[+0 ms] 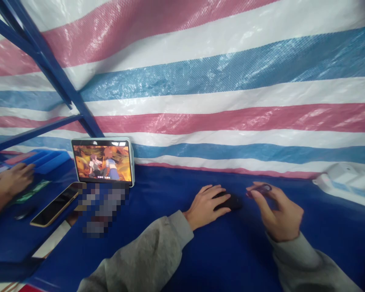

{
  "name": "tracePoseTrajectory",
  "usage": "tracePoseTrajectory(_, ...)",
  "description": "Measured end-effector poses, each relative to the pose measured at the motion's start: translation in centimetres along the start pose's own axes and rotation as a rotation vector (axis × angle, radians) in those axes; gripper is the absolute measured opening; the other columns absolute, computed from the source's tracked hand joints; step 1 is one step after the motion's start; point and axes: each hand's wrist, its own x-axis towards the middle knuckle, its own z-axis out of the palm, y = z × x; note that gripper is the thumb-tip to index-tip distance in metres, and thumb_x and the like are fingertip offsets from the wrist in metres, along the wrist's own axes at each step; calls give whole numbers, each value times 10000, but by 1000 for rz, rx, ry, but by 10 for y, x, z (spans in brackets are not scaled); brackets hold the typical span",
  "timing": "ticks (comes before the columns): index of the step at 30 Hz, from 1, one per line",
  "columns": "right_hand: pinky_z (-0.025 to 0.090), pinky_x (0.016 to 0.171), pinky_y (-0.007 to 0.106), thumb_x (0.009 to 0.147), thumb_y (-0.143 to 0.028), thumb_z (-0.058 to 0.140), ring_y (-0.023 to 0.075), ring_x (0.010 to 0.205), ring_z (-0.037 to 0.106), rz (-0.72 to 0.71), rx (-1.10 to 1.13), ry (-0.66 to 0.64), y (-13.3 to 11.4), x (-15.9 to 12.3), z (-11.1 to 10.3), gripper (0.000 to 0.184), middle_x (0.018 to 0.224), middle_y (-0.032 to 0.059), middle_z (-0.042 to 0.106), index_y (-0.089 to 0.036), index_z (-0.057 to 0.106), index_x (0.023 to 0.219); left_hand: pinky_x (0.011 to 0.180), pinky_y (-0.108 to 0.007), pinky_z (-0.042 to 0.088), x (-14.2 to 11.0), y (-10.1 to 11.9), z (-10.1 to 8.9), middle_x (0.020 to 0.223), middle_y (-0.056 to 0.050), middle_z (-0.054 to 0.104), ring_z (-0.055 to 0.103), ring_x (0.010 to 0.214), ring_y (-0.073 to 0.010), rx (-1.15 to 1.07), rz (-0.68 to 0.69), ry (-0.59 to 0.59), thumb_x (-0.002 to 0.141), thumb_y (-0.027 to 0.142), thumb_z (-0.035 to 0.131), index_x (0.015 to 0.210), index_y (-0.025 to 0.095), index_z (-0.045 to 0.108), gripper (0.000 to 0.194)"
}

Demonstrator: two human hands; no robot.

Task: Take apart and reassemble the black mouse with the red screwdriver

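My left hand [206,205] rests on the blue table [219,259], its fingers curled over a small black object [229,201] that lies flat on the surface. My right hand [280,217] is raised a little to the right, thumb and fingers pinched on a small dark ring-shaped part [260,189]. The two hands are close together, a few centimetres apart. Both arms wear grey sleeves.
A tablet [102,162] playing a cartoon leans against the striped tarp wall [219,89]. A phone [57,209] lies face up to its left. Another person's hand [13,180] works at far left by a blue tray [45,160]. White items [345,178] sit at right.
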Motion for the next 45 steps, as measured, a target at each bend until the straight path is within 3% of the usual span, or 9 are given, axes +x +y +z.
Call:
tracePoseTrajectory(5, 621, 743, 306, 895, -356, 635, 188, 711, 750, 121, 201, -51, -4, -7, 2, 171, 895, 46, 778, -217, 678, 985, 1177, -433, 355, 0, 0, 0, 1337, -91, 638, 519, 1344, -226, -51, 10, 42, 956, 546, 545, 1282, 175, 624, 500)
tracePoseTrajectory(9, 641, 750, 318, 898, -349, 634, 189, 734, 754, 162, 294, -73, -5, -13, 5, 181, 908, 63, 781, -207, 674, 1003, 1161, -398, 371, 0, 2, -2, 1245, -73, 694, 571, 1288, -200, -86, 23, 95, 974, 509, 534, 1175, 177, 674, 412)
tracePoseTrajectory(15, 650, 717, 300, 895, -355, 641, 195, 725, 761, 205, 359, -95, -11, -13, 6, 198, 894, 72, 782, -199, 667, 1015, 1071, -356, 433, 1, 2, -4, 1114, -54, 741, 647, 1171, -184, -128, 26, 154, 1007, 407, 523, 1012, 188, 713, 290)
tracePoseTrajectory(22, 648, 669, 290, 895, -358, 639, 210, 715, 764, 239, 377, -74, -11, -13, 5, 216, 884, 75, 784, -193, 659, 1033, 984, -355, 464, 2, 1, -5, 1001, -44, 766, 683, 1081, -193, -172, -2, 197, 1015, 387, 516, 976, 193, 728, 290)
tracePoseTrajectory(37, 643, 714, 276, 912, -358, 612, 192, 701, 761, 135, 336, -127, -16, -9, 4, 183, 857, 57, 785, -205, 656, 1002, 910, -322, 434, 3, 1, -2, 887, -21, 759, 691, 982, -170, -156, 8, 234, 987, 445, 548, 840, 177, 706, 344)
tracePoseTrajectory(45, 596, 756, 220, 927, -311, 593, 156, 759, 757, -121, 144, -143, -24, -6, 0, 118, 878, 14, 784, -230, 669, 969, 931, -314, 428, 1, 1, -2, 887, -26, 751, 683, 981, -165, -121, 30, 220, 968, 422, 588, 833, 177, 721, 310)
